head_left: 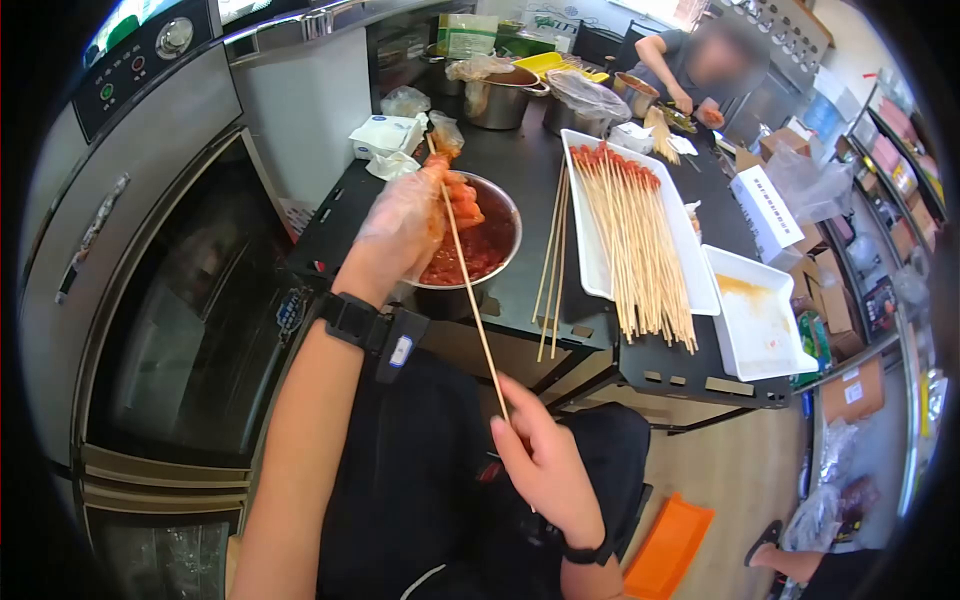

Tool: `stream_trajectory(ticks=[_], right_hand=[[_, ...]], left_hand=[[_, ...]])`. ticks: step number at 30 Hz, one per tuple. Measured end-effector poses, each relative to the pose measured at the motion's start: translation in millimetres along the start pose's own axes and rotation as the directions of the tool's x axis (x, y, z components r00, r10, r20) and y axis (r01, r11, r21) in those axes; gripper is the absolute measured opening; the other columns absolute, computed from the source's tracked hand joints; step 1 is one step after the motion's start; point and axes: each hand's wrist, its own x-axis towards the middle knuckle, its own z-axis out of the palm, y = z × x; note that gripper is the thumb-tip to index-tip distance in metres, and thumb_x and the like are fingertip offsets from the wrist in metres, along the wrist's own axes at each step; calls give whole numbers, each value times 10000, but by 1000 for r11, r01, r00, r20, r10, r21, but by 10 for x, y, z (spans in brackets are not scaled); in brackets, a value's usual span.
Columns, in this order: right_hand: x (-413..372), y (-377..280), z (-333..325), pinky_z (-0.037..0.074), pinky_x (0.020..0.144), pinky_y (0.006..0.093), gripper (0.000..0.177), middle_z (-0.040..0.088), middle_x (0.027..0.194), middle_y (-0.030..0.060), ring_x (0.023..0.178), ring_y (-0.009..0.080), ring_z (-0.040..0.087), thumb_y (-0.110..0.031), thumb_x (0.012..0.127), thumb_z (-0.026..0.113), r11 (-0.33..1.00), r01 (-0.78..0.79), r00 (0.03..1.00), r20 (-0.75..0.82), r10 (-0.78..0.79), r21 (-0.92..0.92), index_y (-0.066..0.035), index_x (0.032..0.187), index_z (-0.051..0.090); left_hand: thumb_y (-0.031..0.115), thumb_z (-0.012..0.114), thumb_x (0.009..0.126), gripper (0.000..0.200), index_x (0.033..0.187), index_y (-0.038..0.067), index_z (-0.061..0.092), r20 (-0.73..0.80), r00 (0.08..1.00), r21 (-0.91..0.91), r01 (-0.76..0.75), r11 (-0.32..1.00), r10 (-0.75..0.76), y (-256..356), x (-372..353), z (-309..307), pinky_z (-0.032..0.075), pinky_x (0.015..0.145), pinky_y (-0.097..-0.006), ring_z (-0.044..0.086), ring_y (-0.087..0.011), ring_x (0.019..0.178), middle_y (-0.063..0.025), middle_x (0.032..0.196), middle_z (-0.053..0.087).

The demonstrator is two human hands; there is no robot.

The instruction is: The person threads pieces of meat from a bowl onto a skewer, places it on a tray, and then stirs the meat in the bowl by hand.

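My left hand (405,215), in a clear plastic glove, is closed around pieces of red marinated meat (463,203) near the top of a bamboo skewer (467,275). It is over the rim of a steel bowl (517,232) holding red, saucy meat (470,255). My bare right hand (545,455) pinches the lower part of that skewer between thumb and fingers, above my lap. The skewer slants from upper left to lower right. How much meat is on the stick is partly hidden by the glove.
A white tray (590,265) of meat-tipped skewers (640,245) stands right of the bowl, with several loose bamboo sticks (553,265) beside it. Another white tray (735,350) holds yellowish liquid. Pots (500,105) stand behind. Across the table, a person (665,65) works. An oven (180,320) flanks my left.
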Motion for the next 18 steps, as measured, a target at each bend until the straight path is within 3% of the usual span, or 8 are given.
stream_trajectory(ticks=[1, 2, 5, 7, 12, 14, 17, 18], right_hand=[[-99, 38, -8, 407, 566, 199, 367, 584, 737, 18, 585, 73, 487, -123, 898, 501, 992, -18, 1000, 2, 18, 124, -39, 1249, 438], [-169, 107, 12, 393, 572, 184, 292, 561, 752, -20, 627, 32, 451, -108, 894, 506, 972, 15, 987, -157, 22, 232, -14, 1170, 516], [-65, 146, -337, 400, 610, 179, 263, 585, 831, 14, 691, 28, 464, -112, 889, 515, 968, -41, 920, -369, 133, 248, 20, 1114, 555], [193, 350, -588, 403, 597, 196, 266, 592, 853, 19, 679, 43, 467, -97, 888, 497, 994, 46, 850, -526, 11, 95, 36, 1111, 549], [872, 559, -1364, 435, 608, 261, 297, 609, 800, 114, 670, 141, 551, -113, 865, 450, 911, -69, 783, -588, -202, -406, 55, 1087, 552], [1159, 766, -1639, 460, 645, 354, 315, 610, 790, 197, 707, 285, 592, -142, 849, 439, 746, -183, 778, -558, -288, -640, 53, 1069, 552], [1430, 947, -1869, 455, 668, 446, 316, 591, 839, 231, 770, 387, 567, -150, 839, 434, 579, -201, 841, -442, -311, -790, 38, 1070, 539], [1454, 911, -1826, 450, 671, 447, 287, 553, 851, 208, 780, 366, 546, -134, 830, 471, 380, -314, 836, -443, -323, -870, 24, 1063, 529]], left_hand=[[311, 469, 912, 325, 968, -6, 508, -36, 999, -17, 8, 1000, -8, 2, 19, -1, 492, 762, -328, 587, -206, 795, -119, 906, 588], [321, 473, 911, 331, 961, -4, 510, -72, 997, -33, 18, 999, -20, -15, 28, 9, 493, 744, -324, 585, -194, 788, -117, 880, 591], [342, 476, 907, 344, 944, 2, 514, -139, 973, 29, 191, 981, -185, 68, -34, 188, 490, 723, -305, 582, -179, 768, -111, 861, 591], [352, 477, 906, 352, 933, 4, 519, -151, 967, 62, 218, 974, -207, 113, -40, 207, 487, 705, -289, 580, -173, 756, -108, 861, 591], [336, 486, 903, 338, 941, 2, 525, -177, 958, 52, 237, 970, -224, 83, -24, 154, 484, 669, -257, 579, -160, 749, -100, 848, 591], [329, 479, 907, 332, 946, 3, 527, -181, 961, 69, 224, 972, -209, 64, -13, 132, 483, 666, -251, 577, -154, 747, -94, 845, 588], [303, 479, 902, 308, 939, 4, 544, -220, 951, 146, 251, 957, -216, 78, -1, 167, 481, 667, -263, 580, -163, 741, -100, 837, 595], [282, 485, 893, 290, 927, 4, 559, -256, 938, 200, 289, 936, -235, 69, -8, 180, 480, 672, -282, 584, -179, 738, -111, 833, 604]])
